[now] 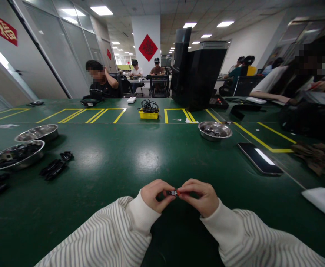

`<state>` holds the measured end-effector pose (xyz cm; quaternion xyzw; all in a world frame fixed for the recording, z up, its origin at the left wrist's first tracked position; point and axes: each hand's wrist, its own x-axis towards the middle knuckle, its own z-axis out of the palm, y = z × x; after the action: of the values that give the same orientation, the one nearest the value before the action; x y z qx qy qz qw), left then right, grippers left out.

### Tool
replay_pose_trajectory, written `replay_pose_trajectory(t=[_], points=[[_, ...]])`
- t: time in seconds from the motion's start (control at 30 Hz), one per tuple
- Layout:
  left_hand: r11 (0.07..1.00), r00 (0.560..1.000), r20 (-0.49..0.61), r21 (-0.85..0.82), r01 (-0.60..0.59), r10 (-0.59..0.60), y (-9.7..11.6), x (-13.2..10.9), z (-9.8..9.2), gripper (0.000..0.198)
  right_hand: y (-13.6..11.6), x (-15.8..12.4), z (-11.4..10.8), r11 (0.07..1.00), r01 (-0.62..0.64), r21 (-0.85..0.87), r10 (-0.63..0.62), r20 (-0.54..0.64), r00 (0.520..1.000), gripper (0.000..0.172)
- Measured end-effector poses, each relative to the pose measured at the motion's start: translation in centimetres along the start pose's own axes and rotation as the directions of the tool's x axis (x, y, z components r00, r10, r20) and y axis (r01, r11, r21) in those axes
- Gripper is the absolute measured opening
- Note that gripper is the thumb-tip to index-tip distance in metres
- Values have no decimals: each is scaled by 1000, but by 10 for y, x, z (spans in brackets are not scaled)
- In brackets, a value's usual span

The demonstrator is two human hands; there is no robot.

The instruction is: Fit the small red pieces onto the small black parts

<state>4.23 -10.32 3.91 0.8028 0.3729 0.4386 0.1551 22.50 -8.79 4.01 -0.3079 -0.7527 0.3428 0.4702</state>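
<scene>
Both hands meet low in the middle of the view, just above the green table (118,148). My left hand (155,194) pinches one end of a small black and silver part (172,193) between thumb and fingertips. From the other side, my right hand (201,196) pinches a small red-orange piece (178,192) that touches the silver end. Fingertips cover much of both, so their exact kind cannot be made out.
Left stand two steel bowls, one (37,148) holding black parts, beside loose black pieces (52,169). A bowl of metal parts (215,130), a phone (259,158) and a white object (322,202) lie right. Farther back are a yellow cable basket (148,115) and several people.
</scene>
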Motion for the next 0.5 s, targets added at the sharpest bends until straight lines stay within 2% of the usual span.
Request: replay_pose_trajectory(t=[0.23, 0.37, 0.5], points=[[1000, 1000, 18, 4, -3, 3, 0, 0, -1, 11, -1, 0, -1, 999, -39, 26, 38, 24, 999, 10], [1000, 1000, 20, 8, -14, 13, 0, 1, 0, 11, -1, -1, 0, 991, -135, 17, 134, 26, 991, 8], [999, 998, 34, 9, -47, 46, -2, 1, 2, 23, 2, -2, 0, 977, -214, 19, 213, 50, 976, 10]])
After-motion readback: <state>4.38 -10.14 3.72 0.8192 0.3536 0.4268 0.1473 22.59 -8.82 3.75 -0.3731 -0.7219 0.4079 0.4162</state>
